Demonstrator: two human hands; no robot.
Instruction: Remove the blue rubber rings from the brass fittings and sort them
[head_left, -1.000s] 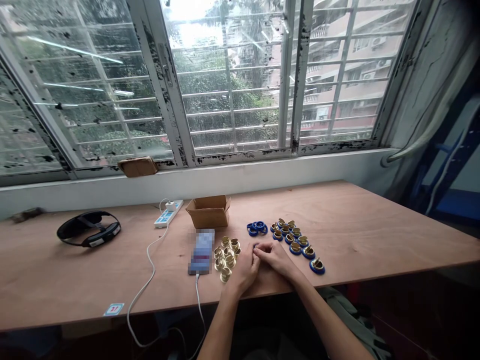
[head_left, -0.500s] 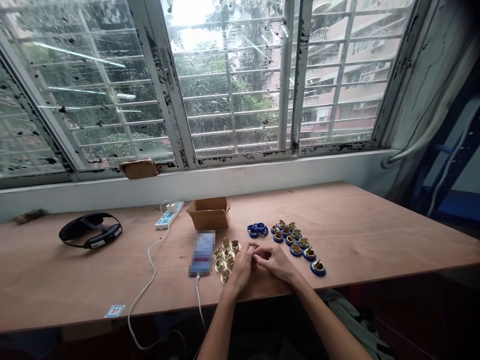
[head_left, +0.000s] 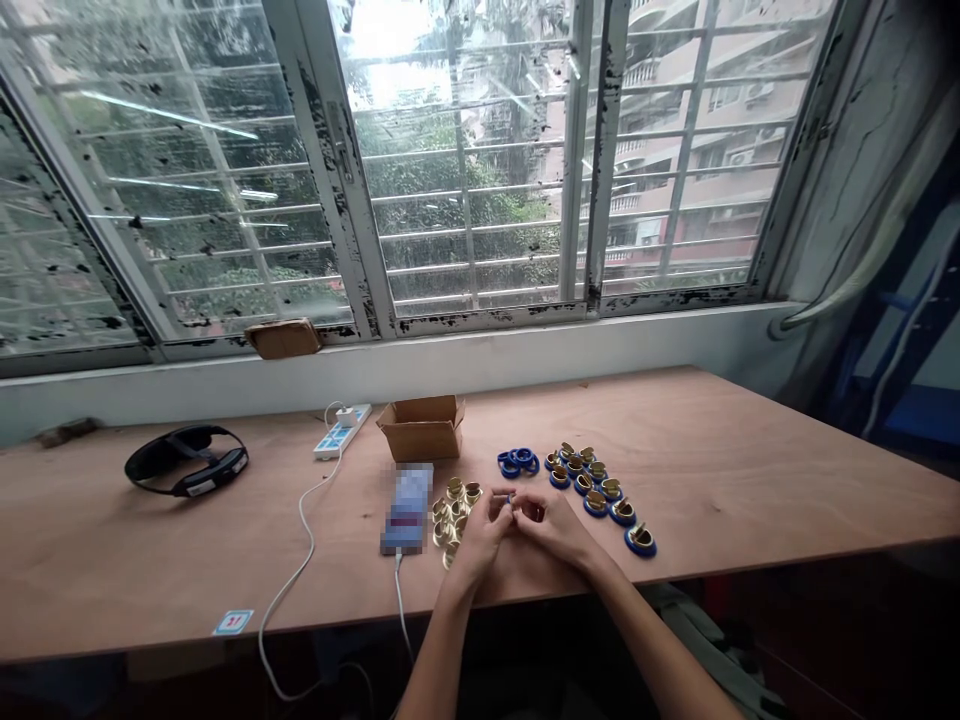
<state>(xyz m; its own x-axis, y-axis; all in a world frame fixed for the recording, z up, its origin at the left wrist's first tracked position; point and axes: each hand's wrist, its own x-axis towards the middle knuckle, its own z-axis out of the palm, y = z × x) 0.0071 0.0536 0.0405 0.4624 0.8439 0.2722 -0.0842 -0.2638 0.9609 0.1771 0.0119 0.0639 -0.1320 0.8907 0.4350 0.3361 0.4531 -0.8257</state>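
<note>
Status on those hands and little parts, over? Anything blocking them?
Left hand and right hand together, holding a small piece, largely hidden. Gold parts by the left, blue-rimmed parts by the right. Nothing seen blocking.

Long wooden table [head_left: 720,450] here, black headset [head_left: 222,472] toward the left, white power strip [head_left: 334,441], open cardboard box [head_left: 424,440], smartphone [head_left: 409,505] with white cable [head_left: 302,512], cluster of bare gold-coloured fittings [head_left: 454,488], heap of blue rings [head_left: 517,463], blue-rimmed gold fittings [head_left: 595,500] to their right, numbered sticker [head_left: 233,623] by the front edge.

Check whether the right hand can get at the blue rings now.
Likely yes: the blue rings lie just beyond the right hand, with no object between, though it seems occupied with a partly hidden blue piece.
</note>
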